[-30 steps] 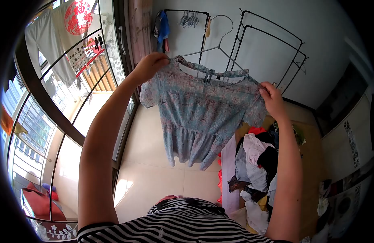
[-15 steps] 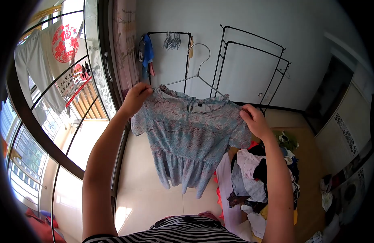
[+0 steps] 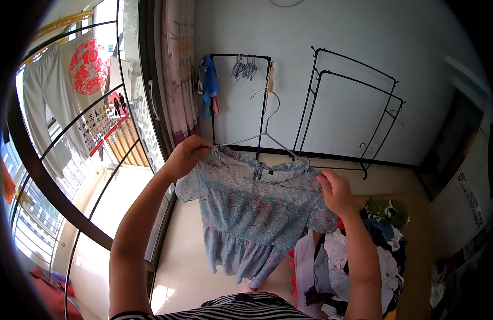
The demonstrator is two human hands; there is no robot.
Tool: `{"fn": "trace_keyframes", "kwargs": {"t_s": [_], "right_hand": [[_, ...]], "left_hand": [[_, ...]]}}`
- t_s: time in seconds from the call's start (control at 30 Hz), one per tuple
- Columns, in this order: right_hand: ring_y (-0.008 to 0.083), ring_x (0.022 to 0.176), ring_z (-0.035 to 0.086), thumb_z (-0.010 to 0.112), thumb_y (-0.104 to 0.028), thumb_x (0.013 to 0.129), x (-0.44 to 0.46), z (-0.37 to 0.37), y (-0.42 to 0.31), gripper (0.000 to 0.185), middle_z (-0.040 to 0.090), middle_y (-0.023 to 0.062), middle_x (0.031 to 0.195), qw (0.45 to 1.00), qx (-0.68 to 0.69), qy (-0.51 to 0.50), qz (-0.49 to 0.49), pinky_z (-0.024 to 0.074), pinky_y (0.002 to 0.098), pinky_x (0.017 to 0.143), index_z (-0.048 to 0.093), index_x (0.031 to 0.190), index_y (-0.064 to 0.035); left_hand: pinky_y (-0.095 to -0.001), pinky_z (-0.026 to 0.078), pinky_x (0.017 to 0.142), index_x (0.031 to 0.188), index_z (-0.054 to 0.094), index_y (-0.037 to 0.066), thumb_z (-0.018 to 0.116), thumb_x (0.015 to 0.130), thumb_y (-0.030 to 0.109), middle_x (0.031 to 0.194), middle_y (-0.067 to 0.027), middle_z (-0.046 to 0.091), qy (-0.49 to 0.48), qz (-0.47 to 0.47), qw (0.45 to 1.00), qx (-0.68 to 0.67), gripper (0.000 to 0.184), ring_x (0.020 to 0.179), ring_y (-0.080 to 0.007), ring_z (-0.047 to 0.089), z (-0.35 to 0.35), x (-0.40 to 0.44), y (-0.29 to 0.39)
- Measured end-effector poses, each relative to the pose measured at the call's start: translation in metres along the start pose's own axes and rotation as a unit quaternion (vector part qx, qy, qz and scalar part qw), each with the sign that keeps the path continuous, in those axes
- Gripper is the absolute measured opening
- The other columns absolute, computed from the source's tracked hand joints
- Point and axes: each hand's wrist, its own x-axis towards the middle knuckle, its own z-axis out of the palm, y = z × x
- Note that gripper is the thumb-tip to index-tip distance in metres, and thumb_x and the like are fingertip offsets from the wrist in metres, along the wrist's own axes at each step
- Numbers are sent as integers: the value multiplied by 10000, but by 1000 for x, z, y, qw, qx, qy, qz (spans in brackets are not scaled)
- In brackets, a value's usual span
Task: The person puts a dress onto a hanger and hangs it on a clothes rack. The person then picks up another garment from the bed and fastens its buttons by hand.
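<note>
A blue-and-pink floral blouse (image 3: 251,205) with short sleeves and a ruffled neckline hangs spread out before me on a grey wire hanger (image 3: 266,132). The hanger's hook rises free above the collar, held by nothing. My left hand (image 3: 186,156) pinches the blouse at its left shoulder. At the other shoulder, my right hand (image 3: 337,191) has thumb and fingers closed on the fabric. Both arms are stretched forward, and the hem falls in loose folds over the tiled floor.
A pile of mixed clothes (image 3: 385,266) lies at the lower right. Against the wall stand a black rack (image 3: 358,74) and a smaller rack (image 3: 233,55) with several hangers and a blue garment. Glass doors (image 3: 150,101) and a pink curtain (image 3: 178,64) are on the left.
The blouse, hanger and both hands sit lower in view than a second ago. More wall and rack show above, as the camera view has tilted upward. Both hands keep their hold.
</note>
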Motion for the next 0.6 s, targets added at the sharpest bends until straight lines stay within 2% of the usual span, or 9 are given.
{"fn": "trace_keyframes", "kwargs": {"t_s": [0.07,0.1,0.17,0.2,0.3,0.37,0.43,0.47,0.6], "right_hand": [[324,531,569,598,-112,875,7,5,10,110,550,157,610,999,-20,14,-24,416,361,487,583,926,-16],[324,531,569,598,-112,875,12,8,15,110,550,157,610,999,-20,20,-20,416,361,487,583,926,-16],[309,523,570,622,-95,852,19,11,22,99,557,144,607,996,-41,48,-62,421,356,477,588,905,-20],[295,513,568,633,-96,844,22,12,28,101,558,135,601,996,-43,49,-62,426,352,475,592,900,-23],[285,510,567,634,-92,842,30,11,44,99,556,132,598,999,-17,37,-33,428,347,477,594,901,-24],[277,511,568,634,-101,849,37,10,60,104,557,132,600,999,-12,32,-14,429,340,480,598,902,-19],[273,510,566,632,-117,860,44,10,73,119,560,133,604,998,42,-2,41,427,333,481,603,911,-14],[270,511,562,630,-136,869,44,13,80,140,562,133,607,996,69,-12,63,426,326,485,607,924,-10],[269,503,543,632,-148,867,52,29,102,140,543,119,592,998,48,11,35,420,338,480,611,914,-18]], "left_hand": [[-331,465,825,1102,614,20,630,865,141,1018,-121,578,-84,30,996,30,267,934,-226,585,-3,12,0],[-340,479,786,1129,603,17,645,853,149,998,-138,600,-84,11,996,11,309,866,-246,604,2,17,-4],[-348,487,743,1065,609,-17,650,848,144,913,-161,619,-109,16,993,35,273,784,-258,615,11,32,-11],[-365,470,660,980,608,-45,653,843,130,791,-165,601,-121,26,992,30,227,699,-256,596,13,42,-11],[-369,431,600,920,598,-64,646,834,91,749,-155,573,-56,89,994,33,184,653,-262,560,31,64,-19],[-357,403,641,918,605,-46,656,817,79,747,-133,561,-29,93,995,39,169,664,-271,530,46,78,-28],[-360,393,763,898,597,-20,671,797,71,823,-114,581,17,86,993,85,155,821,-289,516,56,91,-40],[-363,389,775,892,591,-11,681,778,67,830,-106,575,20,97,991,89,165,836,-297,508,61,97,-44],[-351,361,809,897,613,2,683,780,87,829,-102,581,21,78,991,110,160,823,-283,533,74,116,-65]]}}
